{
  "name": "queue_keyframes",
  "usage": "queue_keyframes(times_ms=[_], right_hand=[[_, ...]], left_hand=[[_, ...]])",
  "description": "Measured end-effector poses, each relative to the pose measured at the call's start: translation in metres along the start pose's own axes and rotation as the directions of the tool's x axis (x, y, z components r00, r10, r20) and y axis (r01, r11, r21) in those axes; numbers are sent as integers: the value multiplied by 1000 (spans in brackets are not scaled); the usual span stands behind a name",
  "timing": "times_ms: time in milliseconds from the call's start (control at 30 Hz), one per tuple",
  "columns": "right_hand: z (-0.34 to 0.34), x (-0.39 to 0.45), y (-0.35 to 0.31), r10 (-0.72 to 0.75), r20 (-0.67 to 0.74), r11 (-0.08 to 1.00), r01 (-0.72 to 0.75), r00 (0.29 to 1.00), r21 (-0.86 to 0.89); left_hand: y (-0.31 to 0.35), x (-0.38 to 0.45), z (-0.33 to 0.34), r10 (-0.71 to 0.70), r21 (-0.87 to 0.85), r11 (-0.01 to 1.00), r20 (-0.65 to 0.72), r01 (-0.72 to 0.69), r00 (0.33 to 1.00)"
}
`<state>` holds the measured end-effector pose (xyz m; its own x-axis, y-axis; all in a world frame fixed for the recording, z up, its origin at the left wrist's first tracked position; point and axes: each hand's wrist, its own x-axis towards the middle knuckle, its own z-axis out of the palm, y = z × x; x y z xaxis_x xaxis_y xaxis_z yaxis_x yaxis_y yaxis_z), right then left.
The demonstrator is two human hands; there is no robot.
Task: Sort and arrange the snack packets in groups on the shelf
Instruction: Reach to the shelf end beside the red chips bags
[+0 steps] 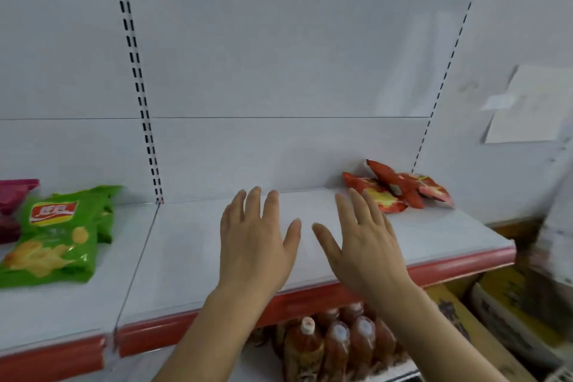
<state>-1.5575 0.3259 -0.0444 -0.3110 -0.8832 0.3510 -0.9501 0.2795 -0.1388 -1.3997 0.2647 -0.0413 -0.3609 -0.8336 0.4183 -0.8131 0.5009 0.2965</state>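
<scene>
Head view: shelf (192,245) holds green packets (52,236) and red packets (397,187).

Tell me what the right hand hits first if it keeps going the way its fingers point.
Probably the red packets at the shelf's back right; the right hand is open, fingertips near them, though depth is unclear.

Green chip packets (52,236) lie flat in a small pile at the left of a white shelf (186,257), beside magenta packets (12,205) at the frame's edge. Red-and-yellow packets (400,187) lie jumbled at the back right, well apart.
</scene>
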Motion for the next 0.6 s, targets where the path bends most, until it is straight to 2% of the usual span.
queue_keyframes(times_ms=[167,333,500,600], right_hand=[[-13,8,93,73,-39,997,-73,997,2],[-5,32,169,214,-38,976,-212,976,53],[6,64,227,259,-27,966,-259,965,28],[7,89,254,238,33,971,-237,971,-10]], left_hand=[[80,22,36,78,-43,996,62,-75,995],[127,56,78,138,-139,982,103,-124,985],[154,107,117,95,-257,965,126,-59,987],[171,134,130,17,-304,952,158,32,987]])
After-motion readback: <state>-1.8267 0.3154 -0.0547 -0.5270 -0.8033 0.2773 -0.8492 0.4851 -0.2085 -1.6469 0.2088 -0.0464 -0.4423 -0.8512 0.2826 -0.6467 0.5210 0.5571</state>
